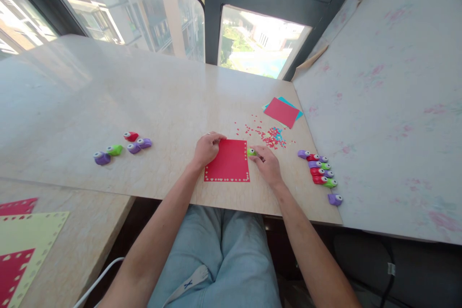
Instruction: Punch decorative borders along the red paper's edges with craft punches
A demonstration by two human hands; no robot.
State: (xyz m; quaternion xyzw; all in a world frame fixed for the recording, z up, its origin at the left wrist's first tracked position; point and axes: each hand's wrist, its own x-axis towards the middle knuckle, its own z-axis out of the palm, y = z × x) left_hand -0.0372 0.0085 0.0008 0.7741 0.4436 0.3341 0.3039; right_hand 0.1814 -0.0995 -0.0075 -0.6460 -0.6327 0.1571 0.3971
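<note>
While the hands work: the red card (227, 161) lies flat on the worktop (108, 101), near its front edge.
Left hand (206, 148): fingers curled and pressed on the card's top left corner, pinning it.
Right hand (266, 163): fingers pinched round a small green punch (251, 152) at the card's right edge.
Slip risk: a light left press may let the card skew, so the border holes wander.
Clutter: punched bits (269, 135) just beyond could slide under the card.
Spare punches (319, 172): near the right wrist, easily knocked.

red card (228, 161) flat, green punch (251, 152) at edge
</note>
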